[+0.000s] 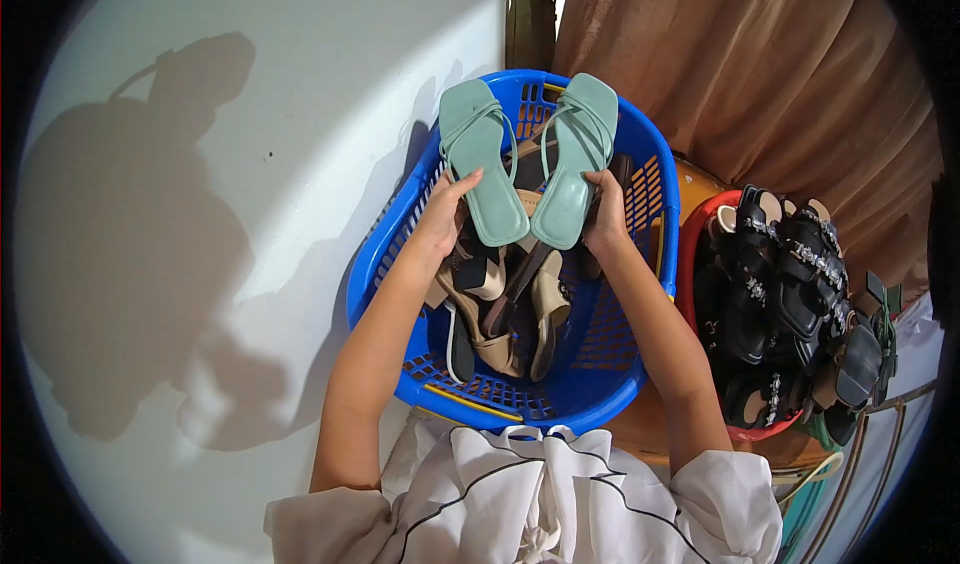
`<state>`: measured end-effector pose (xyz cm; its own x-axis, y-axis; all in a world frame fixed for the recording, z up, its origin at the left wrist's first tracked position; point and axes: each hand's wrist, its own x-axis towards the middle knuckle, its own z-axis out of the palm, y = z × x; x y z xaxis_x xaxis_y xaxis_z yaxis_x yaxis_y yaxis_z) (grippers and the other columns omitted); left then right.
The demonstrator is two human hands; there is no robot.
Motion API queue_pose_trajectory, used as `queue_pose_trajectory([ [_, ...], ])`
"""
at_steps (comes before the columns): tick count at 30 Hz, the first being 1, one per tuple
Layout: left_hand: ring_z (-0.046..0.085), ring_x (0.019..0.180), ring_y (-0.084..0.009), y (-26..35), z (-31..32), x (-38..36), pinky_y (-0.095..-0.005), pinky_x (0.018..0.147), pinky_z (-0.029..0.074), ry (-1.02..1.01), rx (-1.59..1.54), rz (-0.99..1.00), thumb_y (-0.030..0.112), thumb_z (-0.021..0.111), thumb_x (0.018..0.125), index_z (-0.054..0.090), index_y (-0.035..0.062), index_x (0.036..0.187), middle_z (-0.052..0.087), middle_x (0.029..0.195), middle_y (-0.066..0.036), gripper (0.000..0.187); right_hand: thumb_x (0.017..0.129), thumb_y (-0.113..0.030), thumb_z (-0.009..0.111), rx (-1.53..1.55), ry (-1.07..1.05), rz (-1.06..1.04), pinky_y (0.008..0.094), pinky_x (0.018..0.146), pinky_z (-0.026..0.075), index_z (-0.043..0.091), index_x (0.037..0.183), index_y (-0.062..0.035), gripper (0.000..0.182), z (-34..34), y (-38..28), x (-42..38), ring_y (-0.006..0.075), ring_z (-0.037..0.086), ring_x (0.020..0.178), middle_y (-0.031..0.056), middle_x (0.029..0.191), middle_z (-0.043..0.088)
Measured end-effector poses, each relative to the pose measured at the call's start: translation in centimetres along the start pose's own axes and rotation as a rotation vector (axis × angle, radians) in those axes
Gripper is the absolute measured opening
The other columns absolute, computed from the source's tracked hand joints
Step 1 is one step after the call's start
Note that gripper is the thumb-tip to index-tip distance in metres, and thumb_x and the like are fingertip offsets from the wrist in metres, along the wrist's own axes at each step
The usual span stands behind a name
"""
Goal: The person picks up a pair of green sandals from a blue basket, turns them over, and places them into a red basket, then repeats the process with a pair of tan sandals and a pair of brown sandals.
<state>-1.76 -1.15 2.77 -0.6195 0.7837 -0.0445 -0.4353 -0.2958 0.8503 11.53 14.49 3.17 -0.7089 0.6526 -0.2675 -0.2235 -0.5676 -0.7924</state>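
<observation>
A pair of mint-green strappy sandals is held side by side above a blue plastic basket [362, 299]. My left hand [443, 211] is closed on the outer edge of the left sandal [497, 209], its thumb lying on the insole. On the other side, my right hand [606, 211] grips the right sandal [562, 207] by its outer edge, near the heel end. Both soles face up toward me, heels nearer my body. Below them, several beige, black and brown sandals [546, 309] lie jumbled in the basket. My fingers beneath the sandals are mostly hidden.
To the right stands a red basin [690, 254] heaped with black sandals [790, 264] bearing shiny decorations. A white wall [300, 144] rises close on the left. A brown curtain [740, 74] hangs behind, and a wooden surface [640, 419] shows beneath the containers.
</observation>
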Motion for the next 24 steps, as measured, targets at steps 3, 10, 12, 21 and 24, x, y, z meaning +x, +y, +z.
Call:
queue_pose_trajectory([
  [3,0.049,0.097,-0.0159,-0.16,-0.08,0.07,-0.0290,0.085,0.037,0.018,0.006,0.009,0.019,0.060,0.077,0.046,0.0053,0.109,0.052,0.103,-0.006,0.038,0.071,-0.025,0.043,-0.005,0.012,0.002,0.0379,0.079,0.043,0.053,0.097,-0.0026,0.035,-0.11,-0.06,0.21,0.0230,0.056,0.082,0.0103,0.087,0.058],
  [10,0.045,0.102,-0.0161,-0.56,-0.33,0.39,-0.0291,0.090,0.031,0.000,0.041,0.023,0.022,0.062,0.075,0.046,0.0059,0.110,0.051,0.106,-0.006,0.041,0.071,-0.025,0.043,0.008,0.012,-0.002,0.0372,0.078,0.043,0.052,0.098,-0.0026,0.036,-0.27,0.12,0.40,0.0227,0.056,0.081,0.0103,0.088,0.058],
  [12,0.043,0.104,-0.0159,-0.78,-0.52,0.53,-0.0290,0.091,0.029,0.000,0.059,0.025,0.023,0.062,0.075,0.047,0.0061,0.110,0.051,0.106,-0.006,0.042,0.072,-0.025,0.045,0.008,0.000,0.003,0.0364,0.078,0.043,0.051,0.097,-0.0031,0.034,-0.23,0.13,0.23,0.0224,0.055,0.081,0.0101,0.088,0.057],
  [21,0.043,0.104,-0.0157,-0.69,-0.48,0.47,-0.0295,0.092,0.027,0.004,0.062,0.039,0.024,0.062,0.074,0.048,0.0065,0.109,0.052,0.106,-0.005,0.042,0.072,-0.025,0.046,-0.013,-0.001,0.001,0.0353,0.076,0.043,0.051,0.095,-0.0044,0.031,-0.04,0.03,-0.07,0.0215,0.054,0.080,0.0092,0.087,0.055],
  [24,0.043,0.104,-0.0157,-0.72,-0.50,0.48,-0.0294,0.092,0.027,0.007,0.054,0.023,0.024,0.062,0.074,0.047,0.0065,0.109,0.051,0.106,-0.005,0.042,0.072,-0.025,0.044,-0.024,0.018,0.000,0.0371,0.076,0.044,0.053,0.095,-0.0036,0.033,-0.11,0.12,0.18,0.0222,0.056,0.079,0.0096,0.085,0.057],
])
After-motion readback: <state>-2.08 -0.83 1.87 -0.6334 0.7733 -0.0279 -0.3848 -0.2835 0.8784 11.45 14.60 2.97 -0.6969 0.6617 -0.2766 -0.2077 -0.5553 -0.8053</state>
